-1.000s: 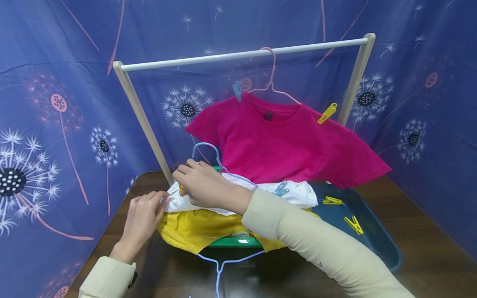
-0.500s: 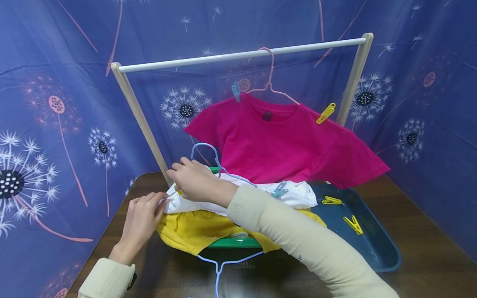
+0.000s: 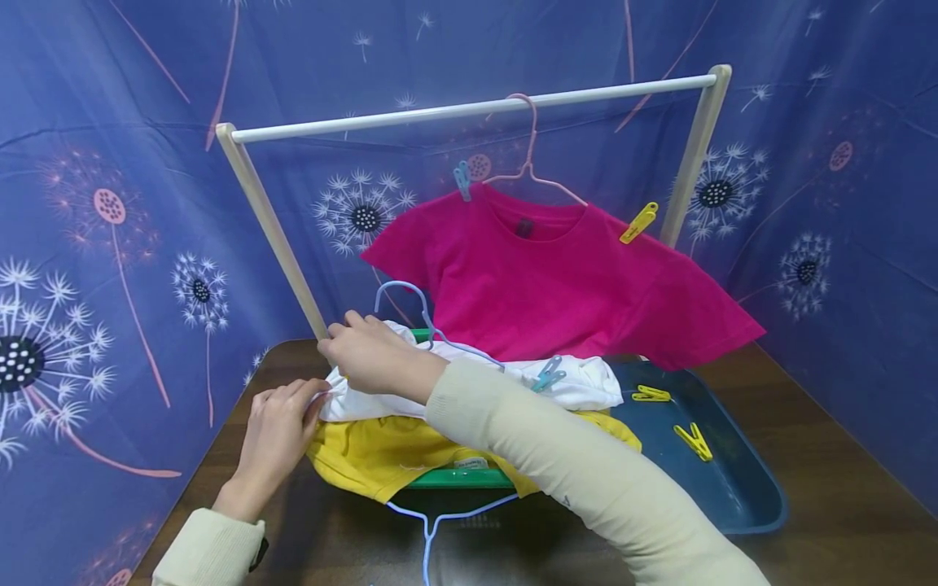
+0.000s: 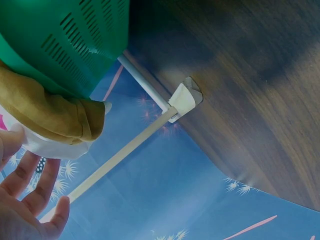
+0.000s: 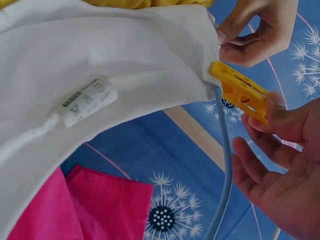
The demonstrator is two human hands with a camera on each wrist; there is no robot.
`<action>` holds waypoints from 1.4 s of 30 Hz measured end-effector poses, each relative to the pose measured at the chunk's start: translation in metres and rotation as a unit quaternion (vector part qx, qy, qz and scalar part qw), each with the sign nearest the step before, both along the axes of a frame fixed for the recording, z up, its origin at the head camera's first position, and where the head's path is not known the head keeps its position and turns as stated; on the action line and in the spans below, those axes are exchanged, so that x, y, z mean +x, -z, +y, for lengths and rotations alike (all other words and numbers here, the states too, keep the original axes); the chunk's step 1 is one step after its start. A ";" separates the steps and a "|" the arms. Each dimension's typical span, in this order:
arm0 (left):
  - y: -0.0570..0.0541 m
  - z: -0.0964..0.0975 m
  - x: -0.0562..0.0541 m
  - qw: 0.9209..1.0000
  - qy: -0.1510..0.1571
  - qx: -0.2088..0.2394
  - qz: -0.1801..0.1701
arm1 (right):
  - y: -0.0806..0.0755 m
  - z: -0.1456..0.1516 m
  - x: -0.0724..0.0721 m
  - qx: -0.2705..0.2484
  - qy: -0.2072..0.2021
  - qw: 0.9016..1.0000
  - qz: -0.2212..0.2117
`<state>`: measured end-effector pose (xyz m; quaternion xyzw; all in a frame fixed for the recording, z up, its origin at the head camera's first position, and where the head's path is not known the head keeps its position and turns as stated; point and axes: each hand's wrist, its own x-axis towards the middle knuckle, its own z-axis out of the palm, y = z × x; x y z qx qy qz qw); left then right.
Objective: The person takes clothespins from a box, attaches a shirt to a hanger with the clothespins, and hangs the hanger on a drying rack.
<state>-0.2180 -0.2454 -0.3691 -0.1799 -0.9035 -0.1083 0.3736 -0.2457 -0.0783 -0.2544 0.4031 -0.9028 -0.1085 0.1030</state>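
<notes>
A: Where is the white garment, and what has each hand got?

B: The white garment (image 3: 593,384) lies bunched over the yellow garment (image 3: 359,452), on the green basket (image 3: 458,479). The left hand (image 3: 282,423) pinches its edge between thumb and fingers. The right hand (image 5: 287,165) grips a yellow peg (image 5: 244,92) by its tail, the nose on the same corner, right beside the blue hanger (image 5: 227,150).

A: What might go wrong?

B: I'd worry about a shallow bite. If the peg takes only the cloth's edge and misses the wire, the corner could slide off once the left hand lets go. The hanger stands loose over the basket, so a push from the right hand could twist it and drag at the blue peg (image 3: 549,373) on the other side. The yellow garment, bunched against the white one, might also get tugged.

A: What can't you make out?

B: Whether the peg's nose closes over both wire and cloth; folds cover that spot. The head view loses most of the peg behind the right hand. The left wrist view cuts off part of the left hand, and the lower hanger (image 3: 427,537) runs out of the frame.
</notes>
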 end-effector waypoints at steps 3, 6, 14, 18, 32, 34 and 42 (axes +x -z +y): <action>0.000 0.000 0.000 1.000 0.004 0.002 0.006 | 0.000 -0.004 0.000 0.014 0.005 1.000 -0.004; 0.001 -0.001 0.000 1.000 0.006 0.006 0.008 | 0.001 -0.007 0.000 0.019 0.007 1.000 -0.006; -0.001 -0.001 0.000 1.000 0.009 0.010 0.008 | 0.006 -0.008 -0.001 0.027 -0.002 1.000 0.007; -0.001 -0.001 0.000 1.000 0.007 0.008 0.004 | 0.008 -0.005 -0.002 0.028 0.000 1.000 0.013; 0.000 0.000 0.000 1.000 0.007 0.008 0.007 | 0.010 0.007 -0.001 -0.019 0.001 1.000 0.025; 0.000 0.000 0.000 1.000 0.007 0.009 0.006 | 0.008 0.010 0.003 -0.023 -0.007 0.999 0.040; 0.001 -0.001 -0.001 1.000 0.005 0.007 -0.001 | 0.002 0.029 0.020 -0.016 -0.042 0.994 0.099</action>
